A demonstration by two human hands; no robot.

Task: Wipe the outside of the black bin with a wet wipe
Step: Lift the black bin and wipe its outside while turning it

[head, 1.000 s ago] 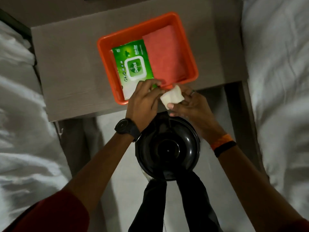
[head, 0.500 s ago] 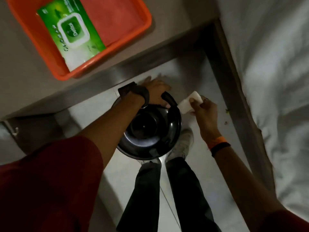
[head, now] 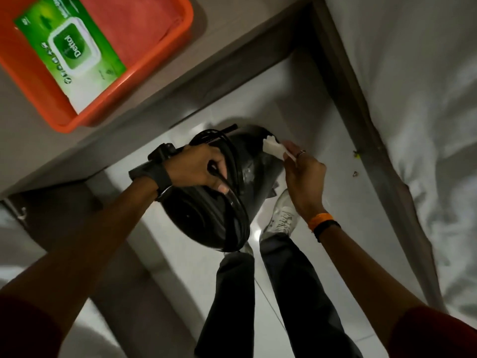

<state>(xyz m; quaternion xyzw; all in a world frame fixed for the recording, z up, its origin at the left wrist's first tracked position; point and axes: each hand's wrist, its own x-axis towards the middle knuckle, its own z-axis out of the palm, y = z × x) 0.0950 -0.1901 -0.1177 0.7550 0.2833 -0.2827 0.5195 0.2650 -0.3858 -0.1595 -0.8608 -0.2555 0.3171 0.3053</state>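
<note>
The black bin (head: 254, 174) is tipped on its side above the white floor, its open mouth facing me and to the left. My left hand (head: 198, 167) grips its rim with fingers curled over the edge. My right hand (head: 303, 177) pinches a folded white wet wipe (head: 272, 148) and presses it against the bin's outer wall near its base. A black watch sits on my left wrist, orange and black bands on the right.
An orange tray (head: 108, 102) on the grey bedside table (head: 160, 73) holds a green wipes pack (head: 69, 50) and a pink cloth (head: 139, 29). White bedding (head: 413, 112) lies to the right. My dark-trousered legs and a white shoe (head: 281, 218) stand below the bin.
The bin went from upright to tipped sideways, lifted by my left hand on the rim. My right hand brought the wipe from beside the rim onto the outer wall.
</note>
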